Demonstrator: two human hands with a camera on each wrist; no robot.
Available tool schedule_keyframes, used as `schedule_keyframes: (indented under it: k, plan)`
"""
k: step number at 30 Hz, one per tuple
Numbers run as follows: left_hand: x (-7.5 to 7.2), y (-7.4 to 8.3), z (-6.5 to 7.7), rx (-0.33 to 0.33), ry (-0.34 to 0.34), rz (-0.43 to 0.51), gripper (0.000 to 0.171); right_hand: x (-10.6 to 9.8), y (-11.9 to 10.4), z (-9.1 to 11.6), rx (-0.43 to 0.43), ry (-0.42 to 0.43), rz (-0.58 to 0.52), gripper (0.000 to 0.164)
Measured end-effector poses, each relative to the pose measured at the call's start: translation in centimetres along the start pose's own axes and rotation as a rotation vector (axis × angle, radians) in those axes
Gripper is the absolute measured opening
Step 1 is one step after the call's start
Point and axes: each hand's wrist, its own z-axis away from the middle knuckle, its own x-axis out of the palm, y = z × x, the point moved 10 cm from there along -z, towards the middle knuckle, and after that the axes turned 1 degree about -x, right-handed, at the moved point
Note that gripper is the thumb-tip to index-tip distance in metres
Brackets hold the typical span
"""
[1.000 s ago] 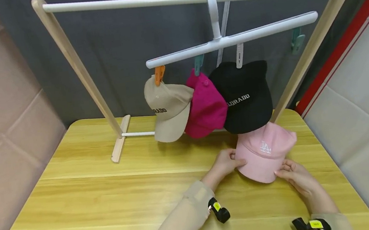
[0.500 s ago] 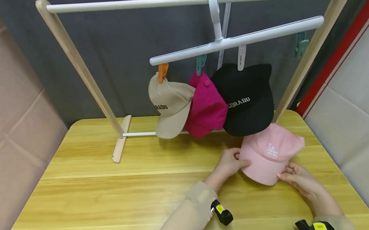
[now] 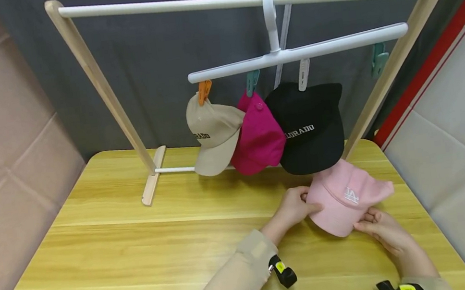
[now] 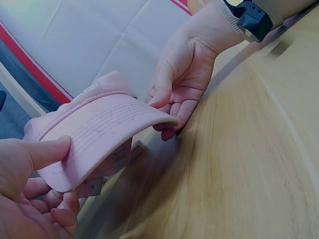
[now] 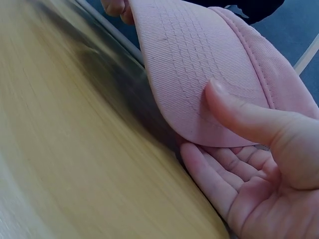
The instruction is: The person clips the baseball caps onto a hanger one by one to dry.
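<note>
A pink baseball cap (image 3: 341, 199) with white lettering is held just above the table, brim toward me and crown tilted to the right. My left hand (image 3: 294, 206) pinches the left side of its brim, thumb on top and fingers below. On the brim's other side, my right hand (image 3: 384, 232) pinches it the same way; the right wrist view shows the thumb (image 5: 249, 112) on the stitched brim. Just behind, a black cap (image 3: 313, 130) hangs from a white clip (image 3: 303, 74) and hides part of the pink crown.
A white hanger (image 3: 299, 52) hangs tilted from a rack's white bar (image 3: 154, 6). It also carries a magenta cap (image 3: 257, 137) on a teal clip and a beige cap (image 3: 216, 137) on an orange clip. Another teal clip (image 3: 379, 60) hangs at its right end. Wooden table (image 3: 118, 246) below.
Both hands have shifted the pink cap a little to the right and toward me, away from under the black cap. Its crown leans further right. Both hands keep their hold on the brim.
</note>
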Motion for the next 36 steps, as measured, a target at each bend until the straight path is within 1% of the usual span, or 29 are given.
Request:
schedule_keyframes:
  k: [6,16,24,27,31,36]
  plan:
    - [-0.3,0.4,0.8,0.02,-0.036,-0.021,0.033,1.0,0.1,0.9,-0.021,0.014,-0.003,0.03]
    - [-0.1,1.5,0.7,0.078,-0.047,-0.054,0.04,0.6,0.1,1.0,-0.058,0.037,-0.012,0.032]
    - [-0.3,2.6,0.8,0.147,-0.065,-0.087,0.041,0.6,-0.5,1.1,-0.101,0.074,0.012,0.033]
    - [-0.4,2.9,1.0,0.159,-0.078,-0.102,0.041,0.8,-0.8,1.3,-0.124,0.09,0.011,0.035]
    - [-0.4,3.2,1.2,0.165,-0.094,-0.112,0.042,1.1,-1.2,1.7,-0.15,0.09,-0.008,0.035]
    - [-0.4,3.7,1.6,0.191,-0.119,-0.121,0.042,1.1,-1.3,2.3,-0.147,0.116,-0.011,0.035]
